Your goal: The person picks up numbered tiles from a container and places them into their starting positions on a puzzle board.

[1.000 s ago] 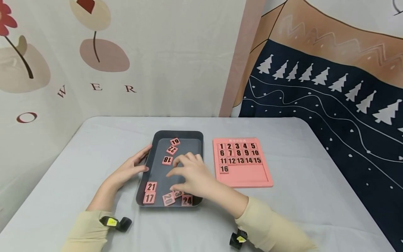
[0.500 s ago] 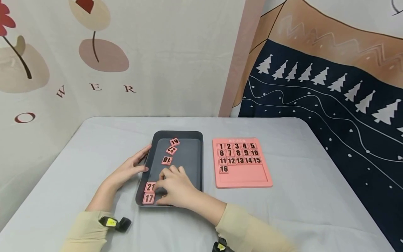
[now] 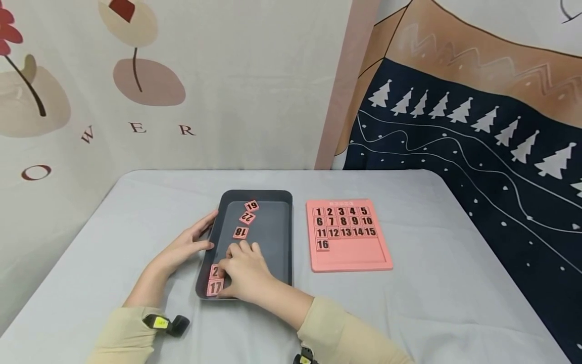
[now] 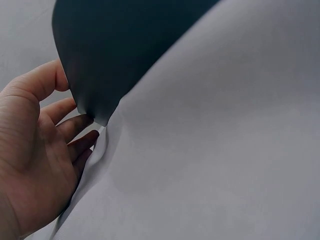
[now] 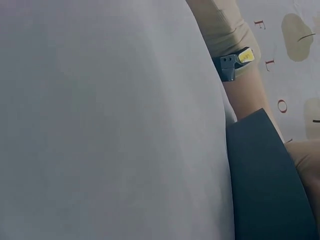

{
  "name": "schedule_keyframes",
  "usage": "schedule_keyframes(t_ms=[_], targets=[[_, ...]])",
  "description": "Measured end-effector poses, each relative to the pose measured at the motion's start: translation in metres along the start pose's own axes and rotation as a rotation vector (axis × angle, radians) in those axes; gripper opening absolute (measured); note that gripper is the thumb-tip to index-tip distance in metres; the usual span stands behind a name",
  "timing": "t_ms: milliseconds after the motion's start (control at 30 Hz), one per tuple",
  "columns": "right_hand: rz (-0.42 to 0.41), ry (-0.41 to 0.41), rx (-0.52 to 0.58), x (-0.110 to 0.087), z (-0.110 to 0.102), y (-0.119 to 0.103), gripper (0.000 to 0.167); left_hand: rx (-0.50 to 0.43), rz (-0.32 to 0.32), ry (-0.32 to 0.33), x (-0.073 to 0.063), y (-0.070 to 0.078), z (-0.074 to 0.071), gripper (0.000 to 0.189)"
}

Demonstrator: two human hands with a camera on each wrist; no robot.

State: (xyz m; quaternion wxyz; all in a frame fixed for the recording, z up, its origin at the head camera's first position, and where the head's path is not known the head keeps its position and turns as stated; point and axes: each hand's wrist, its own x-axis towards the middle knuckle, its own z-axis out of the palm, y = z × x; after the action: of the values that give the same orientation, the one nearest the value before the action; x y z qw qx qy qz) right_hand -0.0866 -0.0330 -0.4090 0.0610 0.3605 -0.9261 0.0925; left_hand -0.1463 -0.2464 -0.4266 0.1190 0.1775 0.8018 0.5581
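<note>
In the head view, the left hand (image 3: 186, 245) rests against the left side of the dark grey tray (image 3: 283, 242), thumb and fingers spread at its rim. The left wrist view shows this hand (image 4: 45, 135) with its fingers at the edge of the tray (image 4: 115, 45). My right hand (image 3: 247, 270) is over the tray's near left part. Its index finger overlaps the pink number tile 21 (image 3: 213, 271), and its thumb is at the lower right of the tile 17 (image 3: 214, 288); I cannot tell whether they pinch it. Tiles 19 (image 3: 252, 206), 22 (image 3: 247, 218) and 18 (image 3: 241, 232) lie farther back.
A pink number board (image 3: 350, 258) lies right of the tray, its tiles in order from 1 to 16, with bare board below and right of 16. Both lie on a white cloth-covered table (image 3: 436, 283). Behind hang printed cloths (image 3: 254, 101). The right hand hides the tray's near right part.
My right hand has moved left and toward me, from over the tray's middle to tiles 21 and 17, covering tiles 20 and 24. The left hand stays at the tray's side.
</note>
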Motion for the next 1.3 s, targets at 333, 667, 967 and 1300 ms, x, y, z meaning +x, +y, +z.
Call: schedule_keyframes(t_ms=[333, 667, 967, 1300], targets=[[0.018, 0.005, 0.015, -0.002, 0.001, 0.001, 0.033, -0.002, -0.001, 0.002, 0.0, 0.001, 0.0, 0.079], [-0.028, -0.005, 0.011, -0.002, 0.001, 0.001, 0.026, 0.009, -0.006, 0.009, 0.0, 0.002, 0.0, 0.079], [-0.057, 0.012, 0.112, -0.006, -0.003, 0.01, 0.026, 0.008, -0.005, 0.011, -0.001, 0.001, 0.001, 0.08], [-0.102, 0.142, 0.202, -0.028, -0.036, 0.032, 0.029, 0.018, -0.011, 0.019, 0.0, 0.001, 0.002, 0.08]])
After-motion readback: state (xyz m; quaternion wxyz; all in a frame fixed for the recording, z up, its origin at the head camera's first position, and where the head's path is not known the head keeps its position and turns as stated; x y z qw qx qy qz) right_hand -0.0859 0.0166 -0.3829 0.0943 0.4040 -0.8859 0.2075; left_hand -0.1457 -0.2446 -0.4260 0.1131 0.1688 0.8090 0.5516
